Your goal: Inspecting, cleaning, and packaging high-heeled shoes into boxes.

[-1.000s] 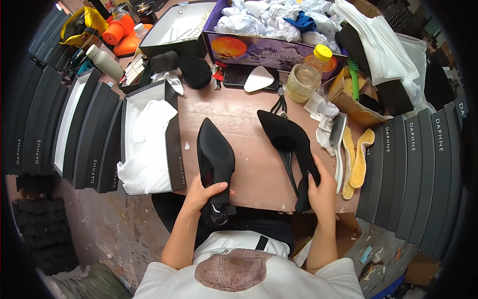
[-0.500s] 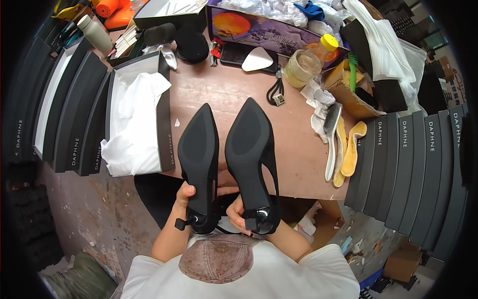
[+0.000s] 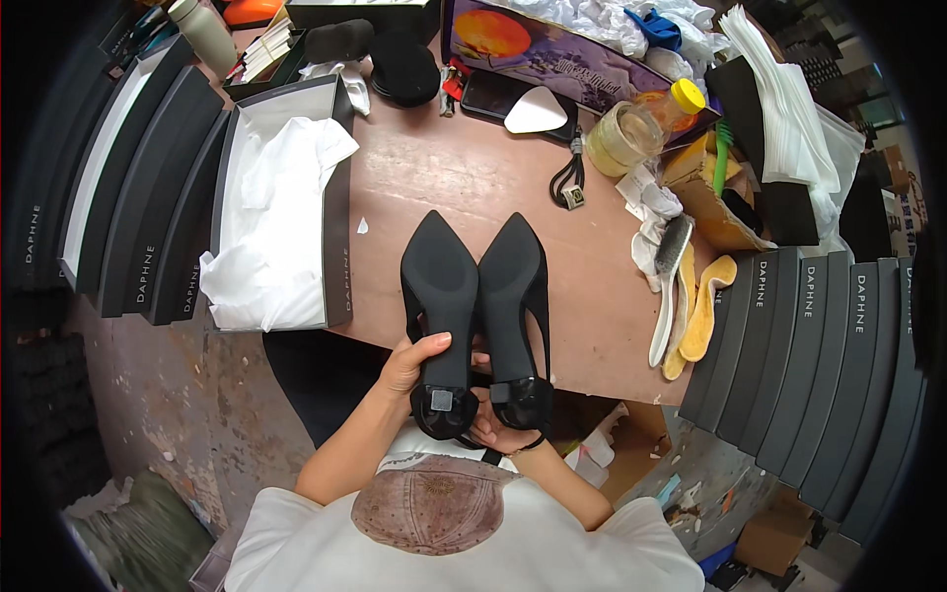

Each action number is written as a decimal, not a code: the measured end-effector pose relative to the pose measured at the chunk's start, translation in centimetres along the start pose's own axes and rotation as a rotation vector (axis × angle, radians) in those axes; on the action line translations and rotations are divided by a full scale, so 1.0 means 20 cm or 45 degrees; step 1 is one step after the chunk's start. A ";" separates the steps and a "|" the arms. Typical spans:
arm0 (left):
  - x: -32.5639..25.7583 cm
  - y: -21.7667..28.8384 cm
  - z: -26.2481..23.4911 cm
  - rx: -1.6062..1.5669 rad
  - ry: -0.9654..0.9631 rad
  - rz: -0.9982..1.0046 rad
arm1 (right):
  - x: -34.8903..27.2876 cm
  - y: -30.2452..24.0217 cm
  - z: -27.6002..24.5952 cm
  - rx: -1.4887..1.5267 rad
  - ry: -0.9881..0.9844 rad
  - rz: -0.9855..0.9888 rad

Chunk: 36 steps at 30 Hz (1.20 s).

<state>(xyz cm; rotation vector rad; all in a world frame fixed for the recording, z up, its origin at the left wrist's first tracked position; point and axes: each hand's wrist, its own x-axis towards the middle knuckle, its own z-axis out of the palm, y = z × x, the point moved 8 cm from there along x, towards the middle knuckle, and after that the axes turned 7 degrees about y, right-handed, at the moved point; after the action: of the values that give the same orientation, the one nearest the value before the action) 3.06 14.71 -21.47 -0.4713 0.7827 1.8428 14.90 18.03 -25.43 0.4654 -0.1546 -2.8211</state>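
Observation:
A pair of black pointed slingback heels is held soles up over the table's front edge, toes pointing away from me. My left hand (image 3: 412, 365) grips the left shoe (image 3: 440, 278) by its middle, the thumb lying across the sole and the other fingers behind it. Underneath the heel of the right shoe (image 3: 511, 286), my right hand (image 3: 501, 430) holds on from below, its fingers partly hidden. The toes are close together, and each glossy heel faces up. Left of the shoes stands an open dark shoebox (image 3: 339, 217) with crumpled white tissue paper (image 3: 276, 227) inside.
Dark shoeboxes stand in rows at left (image 3: 158, 197) and right (image 3: 779, 345). A brush (image 3: 669, 286) and yellow cloth strips (image 3: 706, 306) lie on the table's right side. Behind are a phone (image 3: 483, 94), a yellow-capped bottle (image 3: 631, 133) and a purple carton (image 3: 538, 54).
The two shoes have come closer together, the left one shifting right and turning so its heel tip faces up. My left thumb has moved onto its sole. The view has shifted slightly.

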 end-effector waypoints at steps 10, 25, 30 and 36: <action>0.07 0.01 0.07 0.031 -0.055 0.015 | -0.45 -0.26 0.18 -0.344 0.773 -0.580; 0.08 0.30 0.14 0.282 0.164 0.516 | -0.68 -1.12 0.70 -2.823 2.013 -1.689; 0.02 0.28 0.11 0.284 0.026 0.516 | -0.58 -1.27 0.59 -2.930 2.201 -1.409; -0.06 0.29 0.15 0.329 -0.023 0.549 | -0.62 -1.26 0.68 -2.877 2.045 -1.549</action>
<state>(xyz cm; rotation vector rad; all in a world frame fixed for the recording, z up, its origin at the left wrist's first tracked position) -1.76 14.50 -16.86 -0.1224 1.1604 2.0928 15.38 46.58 -12.71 -1.2186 -2.3647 0.1803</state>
